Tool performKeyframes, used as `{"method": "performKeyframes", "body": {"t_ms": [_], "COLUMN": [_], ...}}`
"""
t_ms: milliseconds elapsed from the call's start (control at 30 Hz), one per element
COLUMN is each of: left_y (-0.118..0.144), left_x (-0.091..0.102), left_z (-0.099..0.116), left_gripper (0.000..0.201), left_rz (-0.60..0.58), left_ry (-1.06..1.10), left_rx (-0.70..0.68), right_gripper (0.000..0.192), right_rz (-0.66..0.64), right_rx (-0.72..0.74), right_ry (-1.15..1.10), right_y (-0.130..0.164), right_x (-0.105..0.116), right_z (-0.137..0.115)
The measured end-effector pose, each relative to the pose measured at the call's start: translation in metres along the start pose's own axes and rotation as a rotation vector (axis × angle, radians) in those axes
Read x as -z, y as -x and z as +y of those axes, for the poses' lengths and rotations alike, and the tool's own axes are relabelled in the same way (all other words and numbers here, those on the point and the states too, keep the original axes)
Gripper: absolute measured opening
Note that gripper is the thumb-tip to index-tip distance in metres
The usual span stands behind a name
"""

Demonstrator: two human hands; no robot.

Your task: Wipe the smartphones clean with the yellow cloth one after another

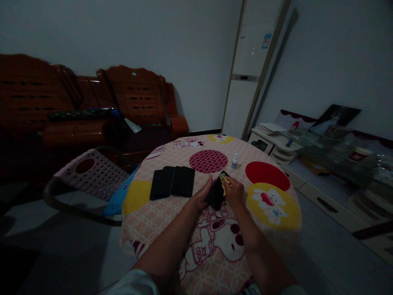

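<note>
My left hand (203,194) grips a flat black wallet-like case (215,196), thumb along its near side, and holds it tilted above the table. Pinched in my right hand (235,191) is a small yellow cloth (224,181), pressed against the upper part of the case's face. To the left, several similar black cases (182,181) lie side by side and partly overlapping. A small white bottle (235,161) with a blue label stands upright just beyond my right hand.
A patterned cloth covers the round table (172,221). At the left stand a woven chair (92,170) and wooden armchairs (135,96). A tall white cabinet-like unit (242,98) stands behind; a low cabinet (325,200) with a glass shelf runs along the right.
</note>
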State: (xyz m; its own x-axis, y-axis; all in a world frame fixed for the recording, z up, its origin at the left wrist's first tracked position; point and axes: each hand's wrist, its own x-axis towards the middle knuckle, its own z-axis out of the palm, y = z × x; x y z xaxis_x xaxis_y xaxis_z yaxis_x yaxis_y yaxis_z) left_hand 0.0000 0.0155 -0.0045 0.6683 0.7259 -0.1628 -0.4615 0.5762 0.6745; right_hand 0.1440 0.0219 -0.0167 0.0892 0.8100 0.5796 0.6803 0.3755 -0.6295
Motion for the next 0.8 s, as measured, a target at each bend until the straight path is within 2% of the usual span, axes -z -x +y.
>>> {"method": "performKeyframes", "body": {"t_ms": [133,300,400,633,700,800], "left_y": [0.001,-0.002,-0.002,0.002,0.002,0.003], "left_x": [0.0,0.001,0.002,0.003,0.002,0.0], "left_z": [-0.002,-0.001,0.0,-0.003,-0.003,-0.002], "left_gripper": [0.067,0.064,0.064,0.066,0.066,0.065], "left_rz": [0.008,0.058,0.086,-0.057,-0.091,-0.079], "left_ry": [-0.011,-0.004,-0.011,-0.093,-0.091,-0.051], "left_rx": [0.027,-0.007,-0.025,0.096,0.097,0.076], "right_gripper": [0.027,0.026,0.026,0.03,0.03,0.03], "right_rz": [0.038,-0.047,-0.057,0.096,0.113,0.096], "right_rx": [0.001,0.105,0.119,0.043,0.033,0.021], "right_ry": [0.009,-0.013,-0.007,0.022,0.019,0.034], "right_y": [0.0,0.005,0.006,-0.002,-0.003,-0.003], "right_x": [0.001,-0.004,-0.005,0.004,0.006,0.007], "right_z": [0.003,-0.005,-0.008,0.002,0.004,0.005]}}
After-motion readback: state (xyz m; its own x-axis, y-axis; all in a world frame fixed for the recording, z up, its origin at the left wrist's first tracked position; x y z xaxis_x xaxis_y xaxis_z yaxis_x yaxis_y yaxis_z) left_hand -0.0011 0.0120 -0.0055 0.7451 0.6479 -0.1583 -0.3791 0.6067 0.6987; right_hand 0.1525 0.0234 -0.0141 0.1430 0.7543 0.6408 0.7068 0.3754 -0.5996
